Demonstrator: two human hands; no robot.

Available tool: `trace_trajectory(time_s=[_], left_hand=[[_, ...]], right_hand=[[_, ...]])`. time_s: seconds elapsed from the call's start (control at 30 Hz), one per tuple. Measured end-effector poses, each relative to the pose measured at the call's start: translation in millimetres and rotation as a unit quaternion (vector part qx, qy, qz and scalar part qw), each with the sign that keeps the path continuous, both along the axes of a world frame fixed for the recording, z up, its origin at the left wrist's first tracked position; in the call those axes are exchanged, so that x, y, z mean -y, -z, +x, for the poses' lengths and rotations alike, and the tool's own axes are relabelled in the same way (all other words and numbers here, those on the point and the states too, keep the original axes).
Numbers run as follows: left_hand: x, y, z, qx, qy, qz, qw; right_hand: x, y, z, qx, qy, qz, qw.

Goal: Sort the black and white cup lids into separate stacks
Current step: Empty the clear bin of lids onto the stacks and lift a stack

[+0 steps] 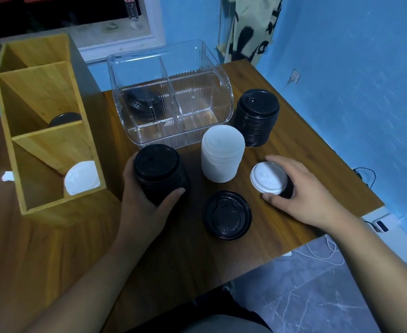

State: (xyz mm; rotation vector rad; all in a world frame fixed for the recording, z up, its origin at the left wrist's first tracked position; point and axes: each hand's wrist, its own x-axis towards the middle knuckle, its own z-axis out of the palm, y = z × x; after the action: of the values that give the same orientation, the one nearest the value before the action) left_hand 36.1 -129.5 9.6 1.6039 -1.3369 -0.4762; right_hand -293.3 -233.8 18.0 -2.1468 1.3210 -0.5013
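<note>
A wooden divider box (41, 121) stands far left, with a boxed black lid (64, 118) in its middle bay and a boxed white lid (82, 177) in the nearest. The left hand (147, 205) curls round an upright black lid stack (160, 173), hemmed in by the box and a clear organiser (168, 97) behind. At centre is an upright white lid stack (221, 157), with a single black lid (227, 215) flat before it. A rear black stack (256, 117) stands behind. The right hand (301, 191) pinches a tilted white lid (268, 177) capping black ones, with bare table (305, 140) beyond.

1. Desk (185, 260): dark wood grain, centre of frame.
2. Wooden divided box (46, 80): upper left, on the desk.
3. Clear ribbed organiser (197, 111): upper centre.
4. Patterned cloth (253, 32): top right, against blue wall (353, 80).
5. Wall socket (295, 77): right.
6. White cables (325, 254): lower right, on the floor.
</note>
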Motion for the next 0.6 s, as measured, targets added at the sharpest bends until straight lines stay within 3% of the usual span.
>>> trace_trajectory(time_s=[0.17,0.4,0.5,0.6], left_hand=[[0,0,1,0.000,0.000,0.002,1.000],[0,-2,0,0.003,-0.001,-0.007,1.000],[1,-3,-1,-0.002,-0.003,-0.006,1.000],[0,-2,-1,-0.010,-0.009,0.004,1.000]], right_hand=[[0,6,13,-0.023,0.033,-0.063,0.997],[7,-54,44,0.170,0.074,-0.128,0.974],[13,-74,77,0.145,0.023,-0.150,0.978],[22,-74,98,0.047,-0.021,-0.129,0.990]])
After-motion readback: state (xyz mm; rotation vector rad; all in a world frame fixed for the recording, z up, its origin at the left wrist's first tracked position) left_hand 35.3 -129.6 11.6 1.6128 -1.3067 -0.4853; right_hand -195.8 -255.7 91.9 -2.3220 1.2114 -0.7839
